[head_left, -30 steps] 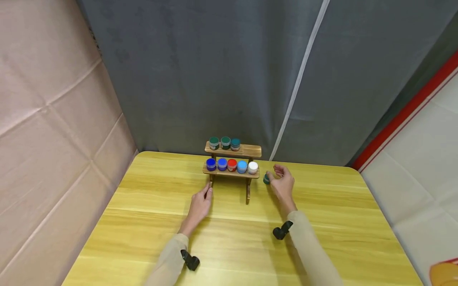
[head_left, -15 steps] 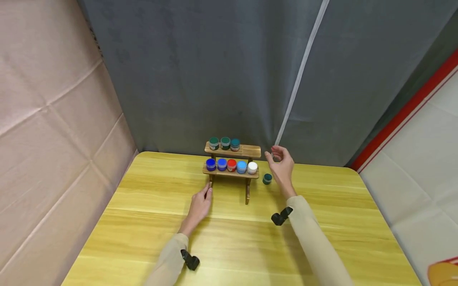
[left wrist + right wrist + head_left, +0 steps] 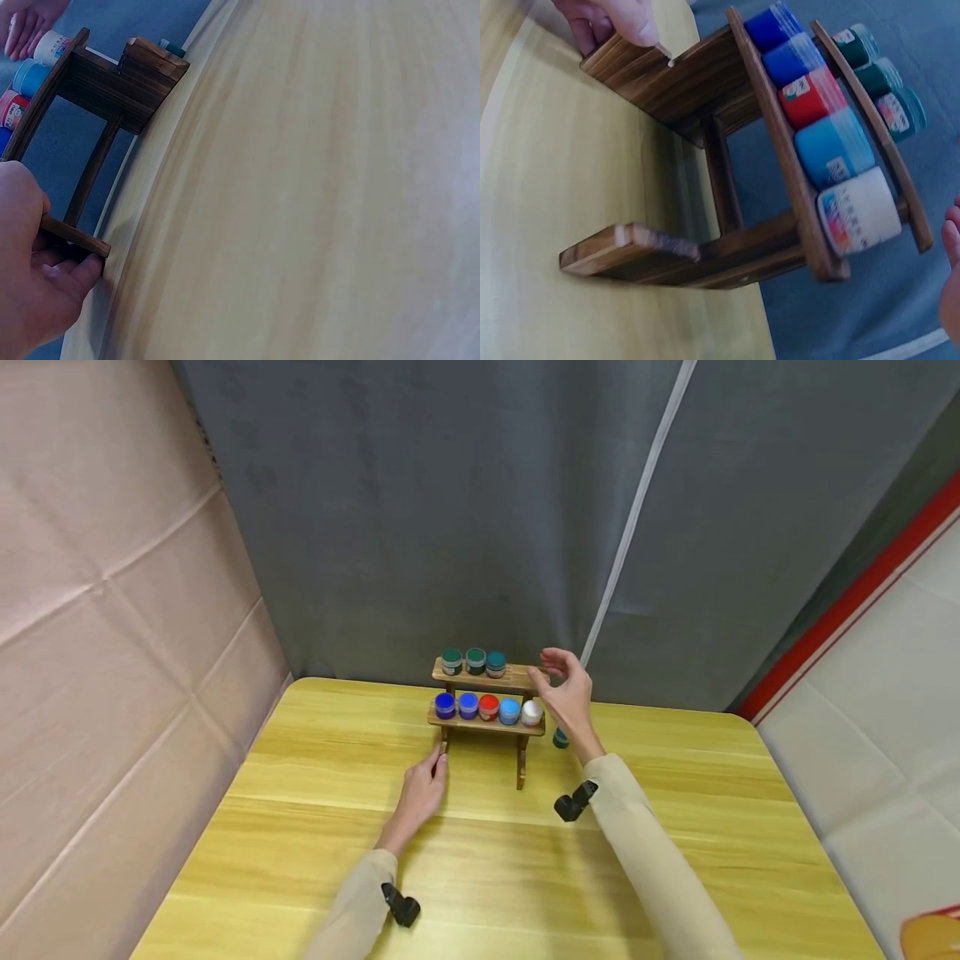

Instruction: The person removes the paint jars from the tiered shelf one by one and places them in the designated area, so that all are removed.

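Note:
A two-tier wooden stand (image 3: 487, 724) holds small paint jars. My left hand (image 3: 422, 792) grips the stand's left foot, with the thumb and fingers around the wood in the left wrist view. By the right end of the upper shelf is my right hand (image 3: 567, 693), its fingers bent and thumb apart; no object shows between them. On the lower shelf are blue jars, a red jar (image 3: 488, 707), a light blue jar (image 3: 509, 711) and a white jar (image 3: 859, 211). Green and teal jars (image 3: 496, 664) stand on the upper shelf's left part.
Another dark teal jar (image 3: 561, 738) stands on the wooden table (image 3: 480, 877), right of the stand and partly hidden by my right hand. A grey curtain (image 3: 420, 527) hangs close behind the table's back edge. Pale fabric walls (image 3: 112, 635) flank both sides.
My right hand has risen from beside the loose teal jar and moved left to the upper shelf's end. That jar stays on the table. The left hand keeps its grip on the stand.

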Tool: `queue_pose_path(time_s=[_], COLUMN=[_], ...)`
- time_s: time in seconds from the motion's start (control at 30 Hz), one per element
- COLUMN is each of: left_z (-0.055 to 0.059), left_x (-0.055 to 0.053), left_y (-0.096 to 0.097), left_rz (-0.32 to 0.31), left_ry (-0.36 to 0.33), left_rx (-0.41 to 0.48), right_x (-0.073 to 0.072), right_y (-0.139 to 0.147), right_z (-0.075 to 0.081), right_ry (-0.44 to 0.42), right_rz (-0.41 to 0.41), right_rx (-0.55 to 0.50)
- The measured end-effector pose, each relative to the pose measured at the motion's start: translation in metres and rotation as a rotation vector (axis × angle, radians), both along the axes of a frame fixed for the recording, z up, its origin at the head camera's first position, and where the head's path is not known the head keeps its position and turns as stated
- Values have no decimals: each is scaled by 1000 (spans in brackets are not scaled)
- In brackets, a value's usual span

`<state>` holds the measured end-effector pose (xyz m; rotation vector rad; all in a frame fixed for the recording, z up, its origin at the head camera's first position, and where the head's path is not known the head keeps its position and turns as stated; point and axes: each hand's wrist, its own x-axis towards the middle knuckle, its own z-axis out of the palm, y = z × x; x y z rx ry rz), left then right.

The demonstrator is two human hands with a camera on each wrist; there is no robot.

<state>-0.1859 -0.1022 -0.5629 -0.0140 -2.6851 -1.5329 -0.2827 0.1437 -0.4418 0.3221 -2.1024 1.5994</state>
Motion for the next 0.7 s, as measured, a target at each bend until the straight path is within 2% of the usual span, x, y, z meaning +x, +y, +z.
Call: queue_pose_path(time_s=[0.2,0.47,0.7], left_z=[-1,-3,-4], left_x=[-1,-3,-2], left_y=[0,1,2], left_rz=[3,17,1], left_ry=[-1,27,1], left_rx=[-3,-30,-7], right_x=[-4,-10,-10], right_y=[-14,-33,-42], right_z=[9,12,11], right_ry=[-62,-133,-170], right_rz=[69,95,86], right_rx=[36,103,168])
